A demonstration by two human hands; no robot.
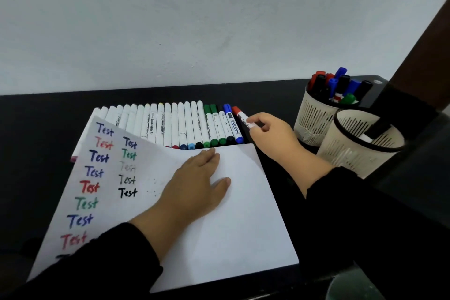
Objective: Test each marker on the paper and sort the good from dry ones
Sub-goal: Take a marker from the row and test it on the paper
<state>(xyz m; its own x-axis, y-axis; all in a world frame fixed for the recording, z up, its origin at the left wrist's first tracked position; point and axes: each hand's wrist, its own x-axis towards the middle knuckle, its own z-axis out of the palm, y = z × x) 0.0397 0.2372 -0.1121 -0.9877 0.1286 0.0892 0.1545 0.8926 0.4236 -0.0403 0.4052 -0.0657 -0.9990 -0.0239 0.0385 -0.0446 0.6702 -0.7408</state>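
A black table (43, 114) holds a white paper (231, 214), a row of markers (170, 124) and two mesh pen cups (314, 117), side by side.

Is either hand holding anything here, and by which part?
The right hand pinches the red-capped marker by its white barrel, below the cap. The left hand holds nothing; it rests flat on the paper.

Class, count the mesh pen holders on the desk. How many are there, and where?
2: the far holder, full of markers, and the near holder, both right of the right hand.
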